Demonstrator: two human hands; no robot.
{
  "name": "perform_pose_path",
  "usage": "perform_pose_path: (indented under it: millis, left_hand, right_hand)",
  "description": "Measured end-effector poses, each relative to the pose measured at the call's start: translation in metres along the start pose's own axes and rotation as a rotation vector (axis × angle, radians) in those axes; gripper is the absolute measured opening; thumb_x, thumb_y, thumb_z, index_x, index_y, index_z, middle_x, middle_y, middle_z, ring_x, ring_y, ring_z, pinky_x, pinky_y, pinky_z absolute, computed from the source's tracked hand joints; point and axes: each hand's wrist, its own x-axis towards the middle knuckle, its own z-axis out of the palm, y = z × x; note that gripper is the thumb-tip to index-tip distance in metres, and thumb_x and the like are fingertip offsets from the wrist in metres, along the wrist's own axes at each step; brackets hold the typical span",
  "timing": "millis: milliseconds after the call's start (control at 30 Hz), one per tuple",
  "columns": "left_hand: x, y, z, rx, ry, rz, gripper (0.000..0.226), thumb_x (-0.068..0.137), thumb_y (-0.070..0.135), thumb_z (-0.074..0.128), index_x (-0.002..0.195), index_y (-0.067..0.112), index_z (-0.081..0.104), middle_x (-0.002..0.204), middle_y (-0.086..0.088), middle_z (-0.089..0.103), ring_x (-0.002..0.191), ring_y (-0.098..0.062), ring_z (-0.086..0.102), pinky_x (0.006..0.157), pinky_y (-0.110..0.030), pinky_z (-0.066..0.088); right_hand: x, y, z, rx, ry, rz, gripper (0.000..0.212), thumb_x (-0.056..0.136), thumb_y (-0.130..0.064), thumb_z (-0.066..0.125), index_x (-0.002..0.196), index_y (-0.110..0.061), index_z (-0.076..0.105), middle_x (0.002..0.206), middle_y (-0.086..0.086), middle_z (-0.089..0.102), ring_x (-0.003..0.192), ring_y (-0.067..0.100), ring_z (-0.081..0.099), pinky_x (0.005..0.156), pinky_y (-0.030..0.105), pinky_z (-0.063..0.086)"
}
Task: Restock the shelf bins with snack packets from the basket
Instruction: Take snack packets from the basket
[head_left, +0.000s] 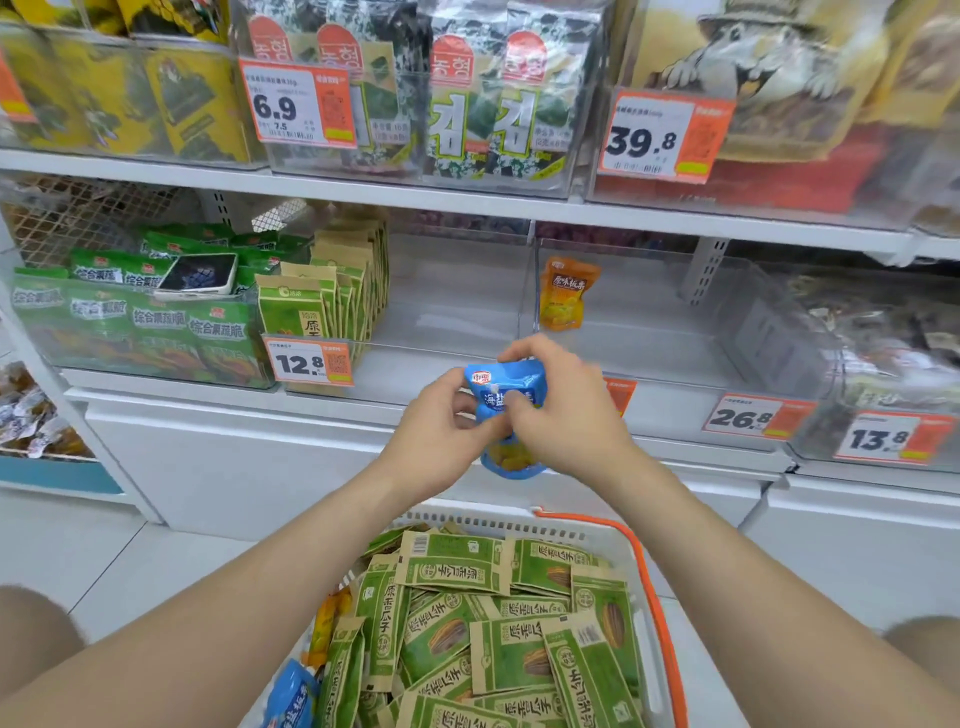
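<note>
- Blue film is what the fingers close on. The left hand and right hand both curl round one blue snack packet and pinch it between them, with no finger straight.
- That packet hangs in the air in front of the lower shelf, above the basket and not yet inside any bin. From where I stand, it looks as if it is being turned or squared up before it goes in.
- Just behind the hands, the clear bin holds a single orange packet standing at its back. The rest of that bin is bare.
- To the left, the bin with the 12.8 price tag has a row of green sunflower-seed packets along one side only.
- Further left, the green mixed-crisp packets are stacked high, with a phone lying on top of them.
- Down by the knees, the white basket is heaped with loose seed packets. Another blue packet shows at its near corner.
- My guess is that the job is barely started, since two bins sit mostly unfilled and nearly the whole basket is left to shelve.
</note>
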Motion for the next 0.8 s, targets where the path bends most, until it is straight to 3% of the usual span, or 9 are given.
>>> perform_pose_path:
  millis: [100,233,333,433,533,667,800]
  left_hand:
    - [0.007,0.025,0.019,-0.01,0.037,0.089,0.035,0.089,0.026,0.083,0.12,0.03,0.066,0.097,-0.002,0.077,0.082,-0.025,0.077,0.078,-0.041,0.062]
    - [0.024,0.059,0.048,0.104,0.116,0.18,0.034,0.088,0.029,0.084,0.117,0.027,0.066,0.093,0.003,0.077,0.08,-0.012,0.076,0.072,-0.034,0.06]
    - [0.048,0.079,0.078,0.199,0.221,0.209,0.031,0.085,0.037,0.084,0.109,0.031,0.065,0.088,0.01,0.076,0.08,-0.007,0.075,0.075,-0.038,0.062]
    - [0.079,0.091,0.11,0.306,0.271,0.238,0.033,0.077,0.05,0.077,0.101,0.033,0.062,0.086,0.014,0.074,0.086,-0.013,0.073,0.077,-0.043,0.06]
    - [0.109,0.095,0.141,0.403,0.228,0.238,0.036,0.075,0.053,0.074,0.1,0.031,0.061,0.093,0.015,0.073,0.097,-0.019,0.069,0.082,-0.043,0.058]
    - [0.155,0.084,0.176,0.455,0.121,0.129,0.038,0.084,0.033,0.084,0.113,0.02,0.064,0.109,0.007,0.071,0.104,-0.019,0.066,0.088,-0.035,0.052]
    - [0.201,0.061,0.206,0.395,0.058,-0.041,0.038,0.082,0.025,0.089,0.112,0.017,0.067,0.11,-0.003,0.075,0.1,-0.024,0.072,0.093,-0.043,0.059]
  right_hand:
    - [0.015,-0.004,-0.044,-0.006,-0.051,-0.074,0.034,0.08,-0.007,0.065,0.105,-0.03,0.064,0.091,-0.007,0.068,0.08,0.011,0.06,0.066,0.029,0.048]
    - [0.036,0.005,-0.087,0.002,0.003,-0.074,0.03,0.075,-0.007,0.069,0.097,-0.029,0.069,0.09,-0.014,0.068,0.084,0.015,0.059,0.071,0.027,0.044]
    - [0.048,0.023,-0.106,0.102,0.177,0.013,0.026,0.085,-0.009,0.058,0.102,-0.024,0.07,0.096,-0.008,0.07,0.09,0.018,0.061,0.075,0.028,0.044]
    - [0.054,0.047,-0.117,0.115,0.376,0.188,0.027,0.1,-0.02,0.042,0.118,-0.016,0.062,0.108,0.006,0.069,0.099,0.026,0.058,0.077,0.032,0.037]
    - [0.056,0.081,-0.13,-0.05,0.366,0.299,0.028,0.102,-0.026,0.042,0.117,-0.01,0.06,0.114,0.017,0.067,0.098,0.036,0.055,0.076,0.036,0.037]
    - [0.055,0.123,-0.147,-0.36,0.191,0.376,0.014,0.093,-0.02,0.056,0.097,-0.007,0.055,0.104,0.017,0.063,0.086,0.039,0.053,0.07,0.036,0.042]
    - [0.066,0.147,-0.162,-0.678,0.227,0.248,0.007,0.09,-0.017,0.061,0.092,-0.014,0.056,0.102,0.013,0.066,0.101,0.038,0.057,0.076,0.036,0.031]
